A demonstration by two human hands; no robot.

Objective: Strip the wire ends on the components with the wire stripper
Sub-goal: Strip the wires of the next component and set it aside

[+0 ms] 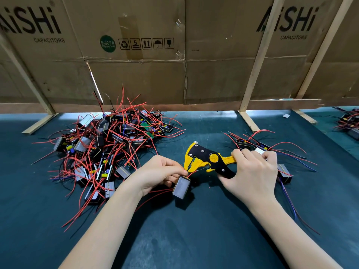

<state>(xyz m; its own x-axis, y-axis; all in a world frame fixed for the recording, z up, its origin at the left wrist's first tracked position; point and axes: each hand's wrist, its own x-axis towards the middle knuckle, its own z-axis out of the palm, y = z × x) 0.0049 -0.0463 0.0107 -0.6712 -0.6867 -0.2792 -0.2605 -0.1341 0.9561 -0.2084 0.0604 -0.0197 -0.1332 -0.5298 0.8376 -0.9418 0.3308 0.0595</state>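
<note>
Head view shows a cardboard wall with wooden slats standing at the back of a dark green counter. On the counter at the left lies a big pile of small box components with red and black wires tangled together. A smaller group of components lies at the right, partly behind the right hand. Another heap is at the far right edge.

Near the middle, the right hand has its grip curled around the handles of the yellow and black stripper, which it holds above the counter with the head pointing left. The left hand has its grip pinching a red wire just at the stripper's head; the wire end goes into the tool. This wire comes from one component, a grey box hanging just below the left fingers, above the counter. More red wires trail from it toward the left wrist.
</note>
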